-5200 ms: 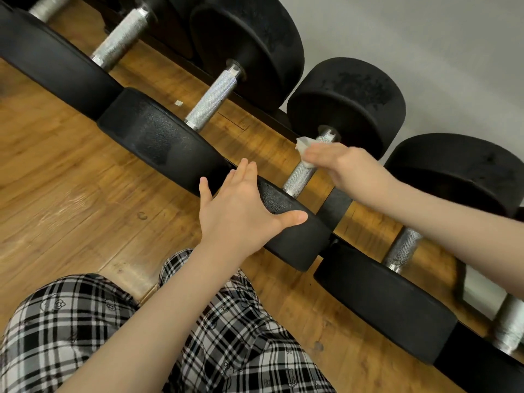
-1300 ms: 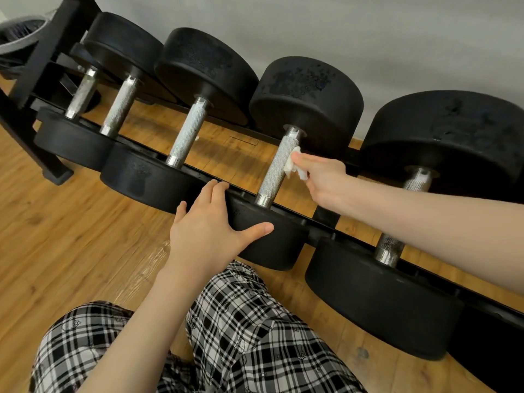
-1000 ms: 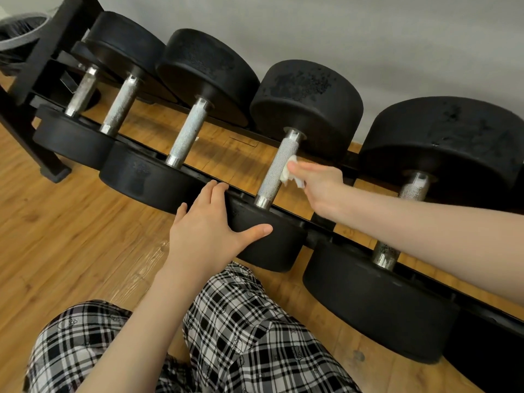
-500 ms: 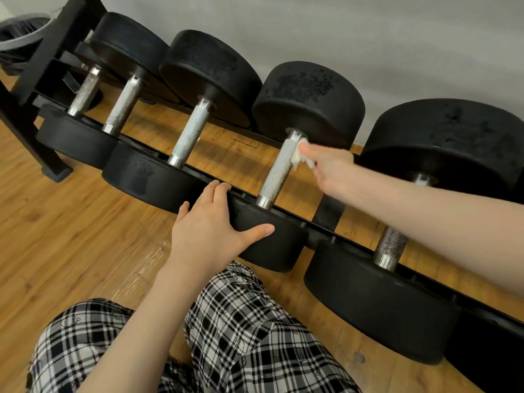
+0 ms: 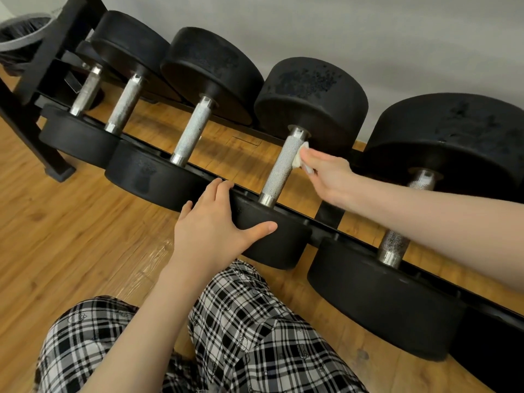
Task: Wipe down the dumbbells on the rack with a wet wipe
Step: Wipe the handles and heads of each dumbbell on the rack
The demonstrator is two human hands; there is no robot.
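1. The dumbbell being wiped (image 5: 279, 171) lies across the black rack (image 5: 326, 222) near frame centre, its knurled steel handle running from 7 o'clock, near end, up to 1 o'clock, far end, toward the wall
2. Its near head (image 5: 272, 245) hangs over the front rail; its far head (image 5: 312, 100) sits against the back rail
3. The right hand (image 5: 329, 177) comes in from 3 o'clock, fingers (image 5: 307, 157) pinched on a small white wet wipe (image 5: 299, 161) that touches the upper right side of the handle
4. The left hand (image 5: 209, 225) rests on the near head, fingers straight and together over its top edge, thumb spread out toward 3 o'clock along its face
5. Three more dumbbells (image 5: 192, 129) lie parallel toward 10 o'clock, and a larger one (image 5: 397, 245) toward 4 o'clock
6. Below is a wood-plank floor (image 5: 71, 222); a plain grey wall (image 5: 340, 29) stands behind the rack
7. A bin with a dark liner (image 5: 19, 32) shows at 10 o'clock
8. Black-and-white plaid trousers (image 5: 241, 336) fill the 6 o'clock edge
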